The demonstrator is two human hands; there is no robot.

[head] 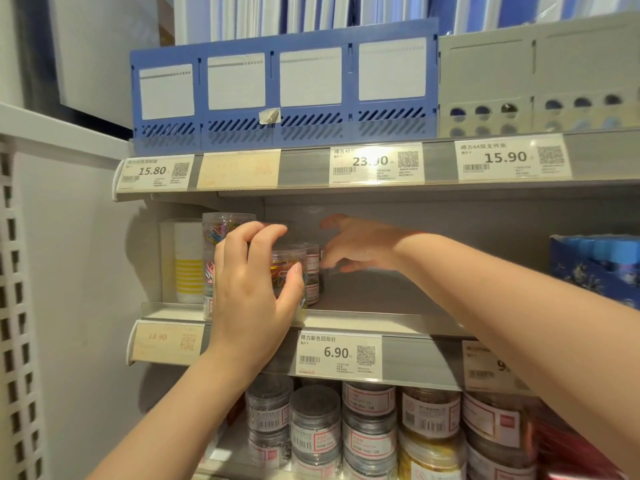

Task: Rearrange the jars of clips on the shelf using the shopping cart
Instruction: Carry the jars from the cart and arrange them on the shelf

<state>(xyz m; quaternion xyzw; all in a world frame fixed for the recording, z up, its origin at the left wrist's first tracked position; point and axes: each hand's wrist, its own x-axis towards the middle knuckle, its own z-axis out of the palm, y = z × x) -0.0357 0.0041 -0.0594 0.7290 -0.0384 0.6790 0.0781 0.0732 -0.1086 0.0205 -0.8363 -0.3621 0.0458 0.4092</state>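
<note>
A clear jar of coloured clips (288, 271) was gripped on the middle shelf (381, 320) by the left hand (249, 289), with fingers and thumb curled round it. Just beyond that hand were labelled jars (312, 271). The right hand (360, 247) was held beside them with fingers spread; contact could not be told.

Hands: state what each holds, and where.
Left hand grips the jar of coloured paper clips by its lid and side; right hand reaches a labelled jar, hold unclear.
</note>
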